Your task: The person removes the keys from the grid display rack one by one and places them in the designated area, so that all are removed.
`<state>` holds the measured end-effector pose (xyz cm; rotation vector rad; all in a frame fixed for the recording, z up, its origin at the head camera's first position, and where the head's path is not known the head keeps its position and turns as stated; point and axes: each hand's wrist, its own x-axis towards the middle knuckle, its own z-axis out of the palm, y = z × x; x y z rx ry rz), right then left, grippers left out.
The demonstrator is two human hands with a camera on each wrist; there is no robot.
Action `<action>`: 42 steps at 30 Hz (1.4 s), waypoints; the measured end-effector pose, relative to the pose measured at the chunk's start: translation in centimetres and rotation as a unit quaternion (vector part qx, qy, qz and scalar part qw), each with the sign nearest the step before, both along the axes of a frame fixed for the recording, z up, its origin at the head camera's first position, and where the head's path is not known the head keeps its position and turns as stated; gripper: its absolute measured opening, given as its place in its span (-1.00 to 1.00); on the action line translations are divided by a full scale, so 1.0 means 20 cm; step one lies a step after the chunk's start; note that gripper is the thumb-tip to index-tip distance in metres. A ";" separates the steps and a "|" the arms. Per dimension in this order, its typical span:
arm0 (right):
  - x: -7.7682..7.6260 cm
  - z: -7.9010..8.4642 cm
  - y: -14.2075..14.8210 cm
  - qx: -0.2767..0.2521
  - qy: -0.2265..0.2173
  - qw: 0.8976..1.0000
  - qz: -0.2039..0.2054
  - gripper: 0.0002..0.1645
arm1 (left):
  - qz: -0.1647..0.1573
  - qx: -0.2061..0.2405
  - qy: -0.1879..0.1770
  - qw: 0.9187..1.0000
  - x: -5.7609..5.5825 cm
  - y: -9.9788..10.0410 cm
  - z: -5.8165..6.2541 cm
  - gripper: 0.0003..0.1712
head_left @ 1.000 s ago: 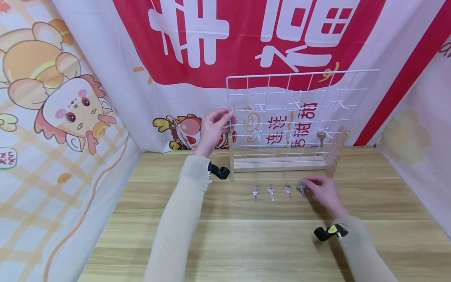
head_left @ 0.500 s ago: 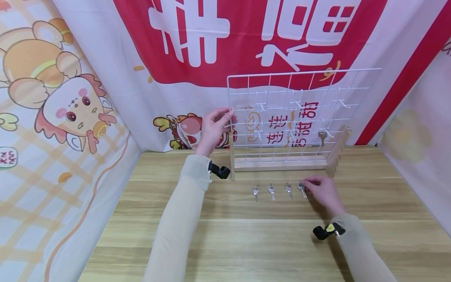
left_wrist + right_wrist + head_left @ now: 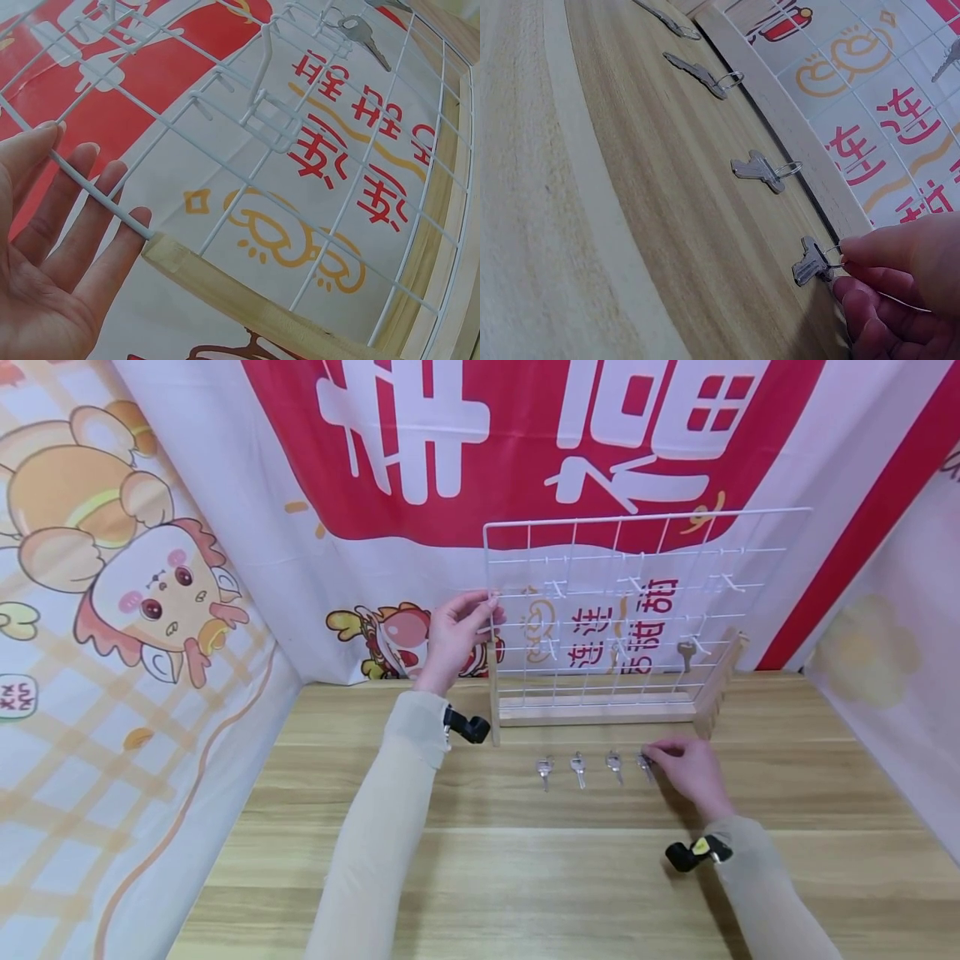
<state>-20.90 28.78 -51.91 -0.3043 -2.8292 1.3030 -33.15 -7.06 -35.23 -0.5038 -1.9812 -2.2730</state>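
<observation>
My left hand grips the left edge of a white wire grid rack, thumb in front and fingers behind in the left wrist view. At the right end of a row of keys, my right hand pinches the ring of a silver key between thumb and index finger. The key's blade points toward the person, close over the table. Left of it lie three more ringed keys, the nearest key beside the held one. Another key hangs from a lower right hook on the grid.
The grid stands upright on a wooden base with wooden side pieces, right behind the keys. Several white hooks stick out of its wires. Printed cloth hangs behind and on both sides of the wooden table.
The rightmost key has shifted slightly right and turned under my right fingertips. My left hand keeps its hold on the grid edge.
</observation>
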 end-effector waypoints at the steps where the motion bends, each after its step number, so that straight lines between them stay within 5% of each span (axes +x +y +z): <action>1: 0.00 0.00 0.00 0.001 -0.003 1.000 -0.001 -0.62 | 0.001 0.000 0.002 1.000 0.00 0.00 0.00 -0.62; 14: 0.01 0.01 0.02 -0.009 -0.012 1.000 -0.003 -0.60 | -0.002 0.017 0.018 1.000 0.01 0.00 -0.02 -0.70; 21: 0.06 0.08 0.03 -0.059 -0.028 0.998 -0.010 -0.48 | 0.005 0.012 0.022 1.000 0.01 0.00 -0.01 -0.68; 28: 0.09 0.20 0.03 -0.074 0.011 0.997 0.001 -0.39 | 0.012 0.015 0.028 0.999 0.01 0.01 0.00 -0.68; 36: 0.08 0.35 0.00 -0.096 0.045 0.994 -0.031 -0.27 | 0.013 0.003 0.029 0.999 0.02 0.00 0.01 -0.68; 42: 0.05 0.46 -0.05 -0.097 0.124 0.986 -0.046 -0.33 | 0.015 -0.004 0.023 1.000 0.01 0.00 0.00 -0.65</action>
